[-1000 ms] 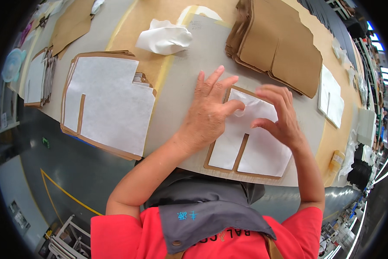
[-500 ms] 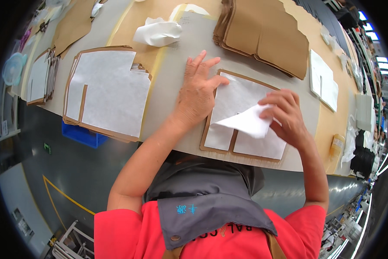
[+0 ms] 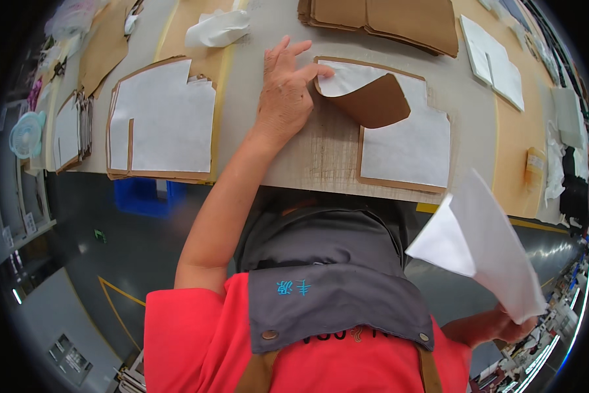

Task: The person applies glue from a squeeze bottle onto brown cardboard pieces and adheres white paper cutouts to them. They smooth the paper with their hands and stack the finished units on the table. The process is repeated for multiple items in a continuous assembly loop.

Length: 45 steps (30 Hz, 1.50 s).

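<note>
My left hand (image 3: 286, 92) lies on the table with its fingers spread. Its thumb presses the upper left corner of a flat brown piece (image 3: 406, 154) faced with white. The left leg of that piece is folded up and over, so its brown underside (image 3: 375, 105) shows. Far off to the lower right, beyond the table's front edge, my right hand (image 3: 507, 325) grips a white paper sheet (image 3: 488, 229) by one end. The sheet hangs in the air, bent, with one corner turned over. Part of the right hand is hidden behind it.
On the left of the table sits a stack of white-faced brown pieces (image 3: 166, 124). A brown stack (image 3: 406, 26) stands at the back, beside white pieces (image 3: 494, 62). Crumpled white paper (image 3: 217, 29), a yellowish bottle (image 3: 534, 167) and a blue bin (image 3: 149, 196) below the table also show.
My right hand has pulled the white sheet off the brown piece and swung it down to the right. The piece's left leg has curled up. My left hand still presses the corner.
</note>
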{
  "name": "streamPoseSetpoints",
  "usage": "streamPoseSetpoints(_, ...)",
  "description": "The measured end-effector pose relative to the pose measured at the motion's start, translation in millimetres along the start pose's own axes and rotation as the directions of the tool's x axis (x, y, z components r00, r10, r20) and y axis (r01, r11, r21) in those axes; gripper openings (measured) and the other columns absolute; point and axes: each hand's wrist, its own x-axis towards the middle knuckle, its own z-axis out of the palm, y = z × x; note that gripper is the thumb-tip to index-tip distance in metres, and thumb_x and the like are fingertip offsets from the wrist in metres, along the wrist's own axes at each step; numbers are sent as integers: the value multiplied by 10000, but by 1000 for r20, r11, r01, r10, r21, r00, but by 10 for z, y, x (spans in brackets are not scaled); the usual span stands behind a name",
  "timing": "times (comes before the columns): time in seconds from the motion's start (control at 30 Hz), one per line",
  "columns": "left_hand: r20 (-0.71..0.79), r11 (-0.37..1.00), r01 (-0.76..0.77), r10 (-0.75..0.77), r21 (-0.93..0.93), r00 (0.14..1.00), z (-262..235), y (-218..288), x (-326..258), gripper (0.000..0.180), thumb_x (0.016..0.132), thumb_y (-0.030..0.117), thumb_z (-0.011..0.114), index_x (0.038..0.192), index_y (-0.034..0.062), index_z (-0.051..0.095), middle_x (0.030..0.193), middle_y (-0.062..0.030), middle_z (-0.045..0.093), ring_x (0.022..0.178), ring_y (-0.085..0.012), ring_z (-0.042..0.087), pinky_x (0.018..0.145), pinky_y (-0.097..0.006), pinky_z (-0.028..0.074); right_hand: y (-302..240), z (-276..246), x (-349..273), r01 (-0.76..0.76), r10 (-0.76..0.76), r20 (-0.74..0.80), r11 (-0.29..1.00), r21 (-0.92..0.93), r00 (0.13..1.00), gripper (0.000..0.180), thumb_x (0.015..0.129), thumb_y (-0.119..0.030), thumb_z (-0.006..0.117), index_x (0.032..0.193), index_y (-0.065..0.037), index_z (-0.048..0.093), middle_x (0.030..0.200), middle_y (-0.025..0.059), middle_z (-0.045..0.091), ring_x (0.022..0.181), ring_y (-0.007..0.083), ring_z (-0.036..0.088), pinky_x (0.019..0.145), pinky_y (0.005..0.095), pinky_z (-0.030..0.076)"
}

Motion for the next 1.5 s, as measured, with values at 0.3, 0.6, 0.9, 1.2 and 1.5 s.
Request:
streamPoseSetpoints(0.3,-25,990,39,-43,-137,999,47,87,74,553,806,-146,385,1097,147,752,1392,-109,564,1413,-368,411,1144,-442,380,1449,-852,1031,-354,338,194,934,54,921,458,970,-94,591,1386,61,480,1247,109,614,1159,153,571,1010,269,422)
streamPoseSetpoints(0.6,9,981,-27,29,-191,1000,-154,185,0,502,806,-169,435,1078,128,735,1283,-118,601,1339,-377,500,1191,-509,301,3074,519,1650,-434,481,599,870,-234,640,429,992,-232,634,1361,-26,560,1222,56,639,1130,119,577,998,276,430)
streamPoseSetpoints(0.9,294,973,-133,185,-190,938,-387,600,-479,447,780,-172,497,1082,67,722,1211,-96,651,1275,-314,570,1150,-520,380,1378,1436,1316,130,-52,442,980,-148,896,404,910,-109,705,1302,-76,613,1260,102,647,1179,256,594,1018,360,456)
streamPoseSetpoints(1.2,336,890,-298,413,-344,846,92,1058,-297,392,794,-85,570,1135,66,690,1265,-107,615,1282,-304,560,1148,-514,401,1284,2293,1625,209,-174,536,978,-4,826,360,877,-217,734,1194,-72,644,1186,103,644,1145,308,577,976,412,469)
streamPoseSetpoints(1.5,426,767,-470,636,-436,643,666,1370,33,398,978,233,573,1330,49,555,1458,-165,481,1402,-317,423,1198,-479,314,1208,2416,1831,110,-85,650,994,2,755,373,804,-218,783,1090,-50,612,1057,91,625,977,266,586,840,384,480)
